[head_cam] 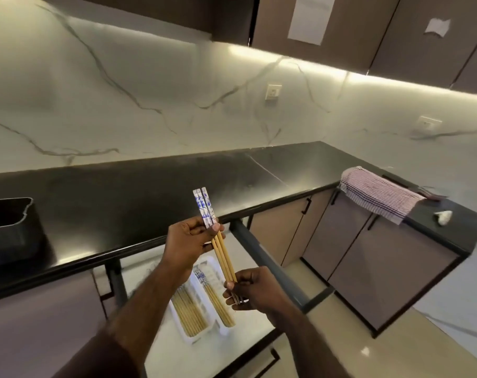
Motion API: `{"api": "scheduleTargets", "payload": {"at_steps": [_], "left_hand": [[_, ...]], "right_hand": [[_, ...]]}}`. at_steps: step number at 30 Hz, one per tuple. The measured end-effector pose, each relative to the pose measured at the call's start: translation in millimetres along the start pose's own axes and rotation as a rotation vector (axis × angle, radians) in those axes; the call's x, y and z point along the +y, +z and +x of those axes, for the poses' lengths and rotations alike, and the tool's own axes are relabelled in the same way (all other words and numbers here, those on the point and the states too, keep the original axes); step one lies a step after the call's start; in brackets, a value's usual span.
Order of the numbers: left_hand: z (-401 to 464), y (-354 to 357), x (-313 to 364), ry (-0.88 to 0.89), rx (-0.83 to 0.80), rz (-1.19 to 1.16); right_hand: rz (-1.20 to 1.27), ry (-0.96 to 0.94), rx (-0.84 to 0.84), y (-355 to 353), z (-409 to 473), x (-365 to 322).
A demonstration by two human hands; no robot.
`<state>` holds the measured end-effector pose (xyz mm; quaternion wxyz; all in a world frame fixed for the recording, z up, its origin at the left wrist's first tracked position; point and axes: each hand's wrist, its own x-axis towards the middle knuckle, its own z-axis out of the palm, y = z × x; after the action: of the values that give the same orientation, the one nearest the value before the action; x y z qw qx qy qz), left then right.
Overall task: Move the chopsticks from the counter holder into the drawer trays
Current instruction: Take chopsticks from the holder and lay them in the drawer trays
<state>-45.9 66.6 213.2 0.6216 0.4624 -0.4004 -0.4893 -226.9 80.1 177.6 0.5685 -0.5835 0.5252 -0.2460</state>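
A pair of bamboo chopsticks [224,257] with blue-and-white patterned tops is held in the air above the open drawer [272,263]. My left hand [188,244] pinches them just below the patterned part. My right hand [255,291] grips their thin lower tips. Below, two white trays [204,327] lie side by side in the drawer; each holds several matching chopsticks [189,313]. The dark counter holder [9,227] stands on the black counter at the far left; I cannot see its inside.
The black counter [155,192] runs left to right and turns a corner at the right, where a checked cloth [379,195] hangs over its edge. A small crumpled white thing [444,216] lies near it. Closed cabinet doors stand below, marble wall behind.
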Motion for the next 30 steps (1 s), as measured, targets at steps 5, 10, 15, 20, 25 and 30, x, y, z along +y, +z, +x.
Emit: {"api": "scheduleTargets", "payload": {"at_steps": [5, 10, 15, 20, 25, 30], "left_hand": [[33, 22, -63, -0.116, 0.03, 0.105], [72, 21, -142, -0.257, 0.01, 0.192], [101, 13, -216, -0.435, 0.04, 0.223], [117, 11, -257, -0.55, 0.106, 0.253], [127, 9, -281, -0.445, 0.023, 0.773], [128, 8, -304, -0.445, -0.086, 1.118]], "right_hand": [[-0.085, 0.101, 0.04, -28, 41, 38], [-0.277, 0.221, 0.049, -34, 103, 86], [-0.407, 0.391, -0.019, -33, 153, 132], [-0.487, 0.511, -0.083, -30, 188, 163], [-0.656, 0.589, -0.076, -19, 209, 180], [-0.744, 0.563, -0.072, -8, 219, 187]]}}
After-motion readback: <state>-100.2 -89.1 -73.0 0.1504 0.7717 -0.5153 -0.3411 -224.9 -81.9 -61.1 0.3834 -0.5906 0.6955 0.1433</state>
